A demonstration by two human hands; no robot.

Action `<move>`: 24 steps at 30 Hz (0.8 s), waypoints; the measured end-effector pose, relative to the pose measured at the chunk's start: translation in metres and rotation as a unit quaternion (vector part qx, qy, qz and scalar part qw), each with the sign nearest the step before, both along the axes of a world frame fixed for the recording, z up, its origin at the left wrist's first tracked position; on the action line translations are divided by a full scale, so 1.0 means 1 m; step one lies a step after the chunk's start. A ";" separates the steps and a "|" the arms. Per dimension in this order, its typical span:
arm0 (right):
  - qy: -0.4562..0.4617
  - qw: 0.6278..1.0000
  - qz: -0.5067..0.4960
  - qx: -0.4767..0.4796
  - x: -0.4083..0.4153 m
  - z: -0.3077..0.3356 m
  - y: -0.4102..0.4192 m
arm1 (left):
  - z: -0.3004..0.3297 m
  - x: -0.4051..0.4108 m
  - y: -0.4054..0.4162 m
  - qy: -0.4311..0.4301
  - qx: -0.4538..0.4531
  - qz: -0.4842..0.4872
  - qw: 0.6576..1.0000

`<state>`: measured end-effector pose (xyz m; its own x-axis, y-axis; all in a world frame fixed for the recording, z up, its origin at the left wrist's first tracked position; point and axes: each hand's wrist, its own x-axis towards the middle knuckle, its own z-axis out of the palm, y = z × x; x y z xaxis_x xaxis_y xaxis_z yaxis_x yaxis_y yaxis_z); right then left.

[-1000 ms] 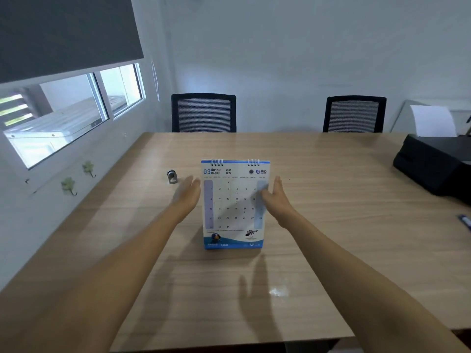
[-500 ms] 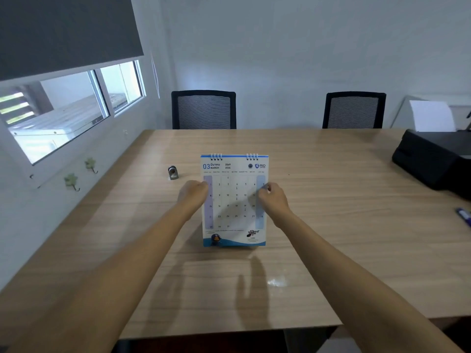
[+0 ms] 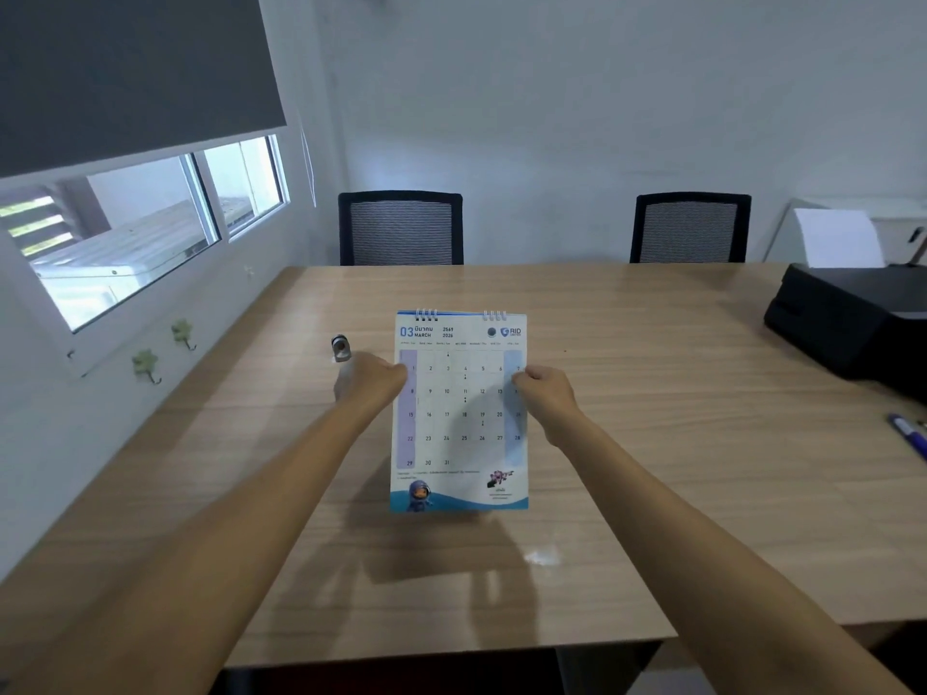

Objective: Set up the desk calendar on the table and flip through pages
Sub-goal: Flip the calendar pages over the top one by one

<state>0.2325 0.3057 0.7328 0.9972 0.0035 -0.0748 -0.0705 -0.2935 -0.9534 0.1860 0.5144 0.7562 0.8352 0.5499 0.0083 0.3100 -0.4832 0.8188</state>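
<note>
A white spiral-bound desk calendar [image 3: 459,418] showing March stands upright near the middle of the wooden table [image 3: 627,443], its printed face toward me. My left hand [image 3: 373,381] grips its left edge about a third of the way down. My right hand [image 3: 544,393] grips the right edge at the same height. The calendar's bottom edge looks slightly raised above its shadow on the table; I cannot tell if it touches.
A small metal clip-like object [image 3: 341,347] lies just left of the calendar. A black printer [image 3: 853,318] with paper sits at the right edge, a pen [image 3: 905,431] nearer me. Two black chairs [image 3: 400,228] stand behind the table; the left wall has a window.
Both hands went from open beside the calendar to closed on its side edges. The calendar now sits a little higher, its lower edge off the shadow.
</note>
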 end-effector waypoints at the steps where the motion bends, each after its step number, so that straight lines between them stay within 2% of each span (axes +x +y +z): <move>1: 0.001 1.000 0.000 -0.005 0.000 0.001 0.001 | 0.001 -0.001 0.000 -0.001 -0.007 -0.002 1.000; 4: 0.002 1.000 0.003 -0.025 0.000 0.002 0.004 | 0.006 -0.003 0.005 -0.003 -0.066 0.009 0.998; 8: 0.009 0.999 -0.030 -0.029 0.002 0.014 0.002 | 0.015 -0.005 0.015 -0.010 -0.229 -0.007 0.973; 11: 0.079 0.991 -0.005 0.104 0.005 0.035 -0.008 | 0.024 -0.009 0.018 -0.029 -0.319 -0.038 0.946; 14: 0.104 0.953 0.029 0.283 0.007 0.055 -0.018 | 0.038 -0.011 0.020 -0.097 -0.284 -0.094 0.949; 15: 0.108 0.934 0.058 0.337 0.009 0.059 -0.018 | 0.041 -0.008 0.018 -0.129 -0.294 -0.119 0.939; 16: 0.105 0.925 0.091 0.355 0.011 0.063 -0.016 | 0.045 -0.005 0.016 -0.143 -0.351 -0.125 0.917; 17: 0.090 0.931 0.114 0.335 0.012 0.066 -0.011 | 0.047 0.001 0.012 -0.150 -0.402 -0.117 0.896; 18: 0.063 0.948 0.116 0.289 0.014 0.067 -0.006 | 0.049 0.007 0.008 -0.144 -0.398 -0.110 0.899; 21: -0.068 0.984 0.124 0.110 0.012 0.068 0.011 | 0.055 0.022 0.001 -0.119 -0.137 -0.138 0.974; 23: -0.162 0.972 0.156 -0.063 0.014 0.064 0.018 | 0.051 0.032 0.002 -0.097 0.038 -0.169 0.980; 24: -0.181 0.954 0.168 -0.169 0.018 0.060 0.020 | 0.047 0.036 0.005 -0.075 0.085 -0.176 0.978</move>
